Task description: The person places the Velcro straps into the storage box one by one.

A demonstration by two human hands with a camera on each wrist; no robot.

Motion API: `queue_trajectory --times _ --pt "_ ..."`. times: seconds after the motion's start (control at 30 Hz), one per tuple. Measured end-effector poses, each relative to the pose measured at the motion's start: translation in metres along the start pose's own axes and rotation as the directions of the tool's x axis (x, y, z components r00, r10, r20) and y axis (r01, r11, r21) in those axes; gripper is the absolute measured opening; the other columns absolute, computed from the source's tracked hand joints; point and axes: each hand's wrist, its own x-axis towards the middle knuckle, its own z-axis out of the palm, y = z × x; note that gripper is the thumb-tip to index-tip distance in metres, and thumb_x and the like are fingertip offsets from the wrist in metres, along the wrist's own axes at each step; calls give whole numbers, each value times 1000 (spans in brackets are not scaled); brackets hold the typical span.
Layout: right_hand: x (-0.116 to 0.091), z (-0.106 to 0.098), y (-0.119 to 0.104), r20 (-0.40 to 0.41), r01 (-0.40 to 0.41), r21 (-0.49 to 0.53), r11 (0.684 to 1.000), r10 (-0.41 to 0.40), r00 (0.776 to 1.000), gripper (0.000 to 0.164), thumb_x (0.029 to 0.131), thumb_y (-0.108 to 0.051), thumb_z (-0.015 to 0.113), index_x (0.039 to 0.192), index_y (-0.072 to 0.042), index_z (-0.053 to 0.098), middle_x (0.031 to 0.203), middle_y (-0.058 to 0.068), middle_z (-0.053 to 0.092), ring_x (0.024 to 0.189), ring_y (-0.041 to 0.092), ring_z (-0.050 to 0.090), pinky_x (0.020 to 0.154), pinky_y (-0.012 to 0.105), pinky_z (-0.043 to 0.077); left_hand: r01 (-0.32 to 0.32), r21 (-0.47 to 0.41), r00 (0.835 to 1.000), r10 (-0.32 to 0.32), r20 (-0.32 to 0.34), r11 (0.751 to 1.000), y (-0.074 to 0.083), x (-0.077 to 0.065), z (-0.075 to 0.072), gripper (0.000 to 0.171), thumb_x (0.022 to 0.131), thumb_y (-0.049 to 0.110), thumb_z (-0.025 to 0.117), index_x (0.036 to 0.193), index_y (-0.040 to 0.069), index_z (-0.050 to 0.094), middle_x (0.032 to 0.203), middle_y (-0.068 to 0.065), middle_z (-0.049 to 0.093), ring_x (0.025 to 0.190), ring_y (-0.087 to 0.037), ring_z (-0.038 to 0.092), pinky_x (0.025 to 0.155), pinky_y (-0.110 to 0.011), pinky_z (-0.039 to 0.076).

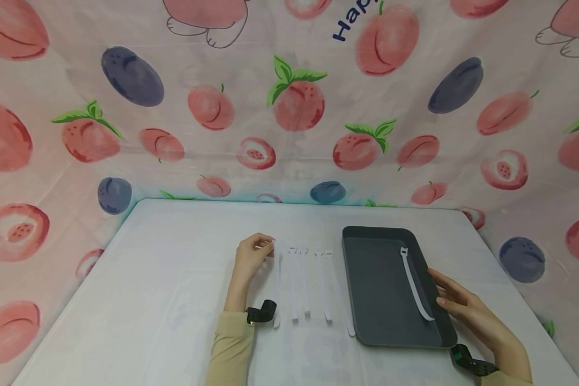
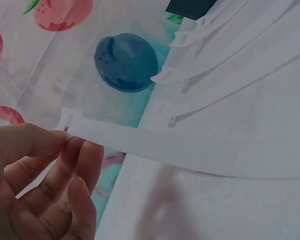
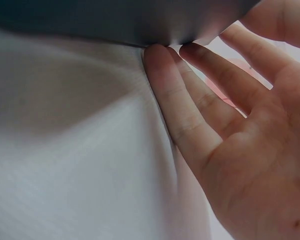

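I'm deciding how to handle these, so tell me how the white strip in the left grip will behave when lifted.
The white strip will probably flex: it bows gently away from the left grip. It is likely light for its length, looking thin and narrow. Being flat, it seems unlikely to roll.

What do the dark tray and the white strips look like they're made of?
The tray is matte dark grey, perhaps plastic or coated metal; its even surface and rounded corners don't settle which. The strips look like thin, flexible white plastic with a smooth, dull finish: the one in the left hand bends slightly, though soft rubber is possible.
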Motion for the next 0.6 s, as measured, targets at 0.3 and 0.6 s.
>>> queue_trajectory --times 0.3,0.6 --pt "0 1 -1 1 -5 20 1000 5 1000 61 95 -25 45 146 -30 13 154 18 5 133 49 11 97 71 19 -14 15 1000 14 14 1000 8 -2 -4 16 85 11 60 97 5 67 80 -13 67 74 -32 67 54 -23 44" --pt "0 2 -2 1 -13 21 1000 13 1000 62 95 -26 45 146 -30 12 153 20 3 134 52 9 96 72 18 -16 27 1000 15 28 1000 13 -3 -7 17 83 13 61 99 9 67 81 -10 68 67 -18 68 58 -23 44"
